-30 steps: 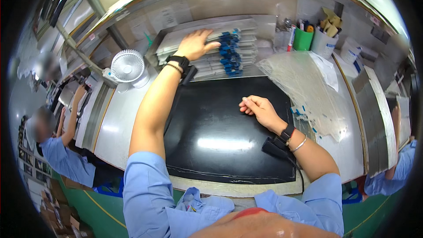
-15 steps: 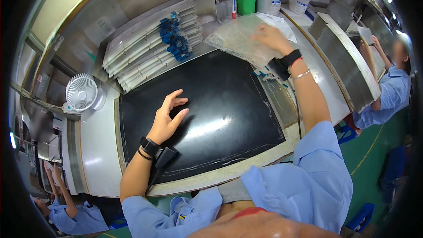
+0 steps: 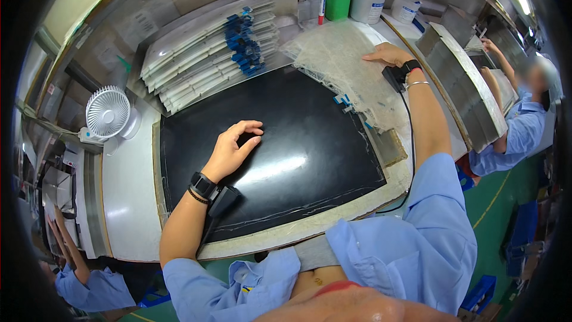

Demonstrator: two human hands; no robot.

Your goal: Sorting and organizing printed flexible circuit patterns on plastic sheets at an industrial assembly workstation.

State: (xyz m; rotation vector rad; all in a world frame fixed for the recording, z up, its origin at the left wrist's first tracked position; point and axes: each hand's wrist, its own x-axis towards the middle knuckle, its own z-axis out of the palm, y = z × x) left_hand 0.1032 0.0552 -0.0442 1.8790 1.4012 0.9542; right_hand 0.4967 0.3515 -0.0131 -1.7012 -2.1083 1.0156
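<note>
My left hand [image 3: 231, 148] hovers low over the black mat [image 3: 298, 137], its fingers loosely curved and the thumb apart, holding nothing. Near the upper right of the mat lies a pile of thin clear plastic sheets [image 3: 342, 62], with small blue tabs [image 3: 344, 102] along the edge toward the mat. Over the right part of this pile is my right hand [image 3: 390, 56], one finger stretched out to the left; its other fingers are partly hidden. Nothing shows gripped in it.
A stack of white sheets [image 3: 190, 53] with blue tabs leans at the back left. A white fan [image 3: 108, 112] stands on the left. A green cup [image 3: 338, 6], white tubs [image 3: 367, 5] and a marker [image 3: 322, 6] line the back. People work on both sides.
My right hand has moved right across the clear sheets, from their upper middle to their right side. My left hand has shifted slightly right, its fingers still parted.
</note>
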